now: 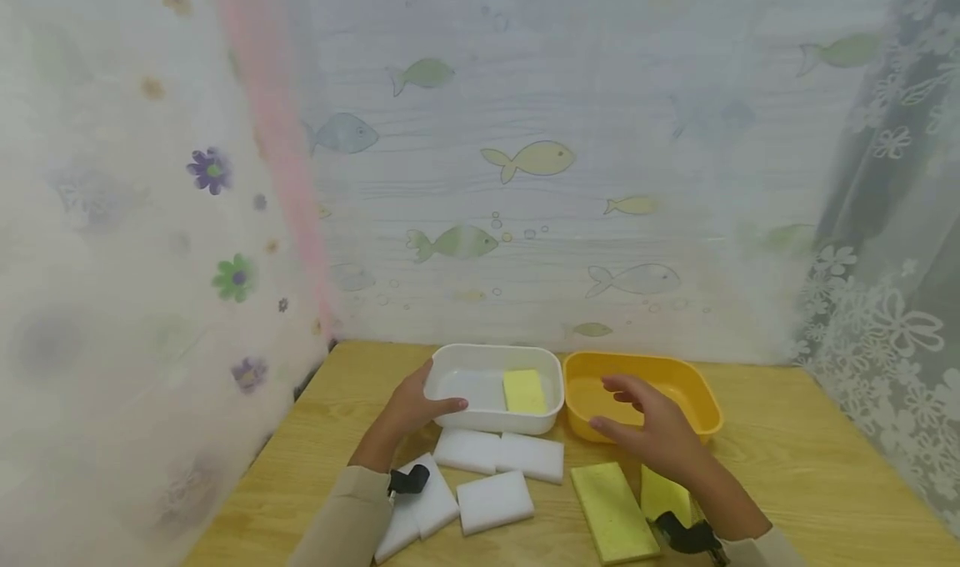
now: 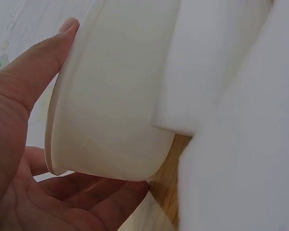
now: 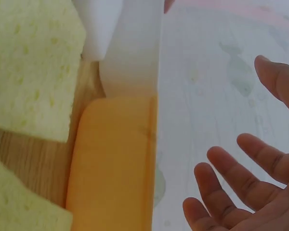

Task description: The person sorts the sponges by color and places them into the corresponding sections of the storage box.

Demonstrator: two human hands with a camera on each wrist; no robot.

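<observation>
My left hand point(image 1: 414, 398) holds a white plastic tub point(image 1: 472, 421) at its left end. In the left wrist view the thumb lies along the rim and the fingers point(image 2: 118, 207) curve round the side wall. One yellow sponge point(image 1: 524, 391) lies inside this tub, toward its right end. Over the yellow-orange tub point(image 1: 705, 392) hovers my right hand point(image 1: 660, 429), fingers spread and nothing in its grasp. In the right wrist view its fingers point(image 3: 250, 190) appear well apart from the orange wall.
Several white sponge blocks point(image 1: 495, 502) lie in front of the white tub, some overlapping under the left forearm. A long yellow sponge point(image 1: 613, 513) and another yellow sponge point(image 1: 663, 494) lie before the orange tub. Behind the wooden table point(image 1: 795, 467) hangs a fish-patterned curtain point(image 1: 525, 292).
</observation>
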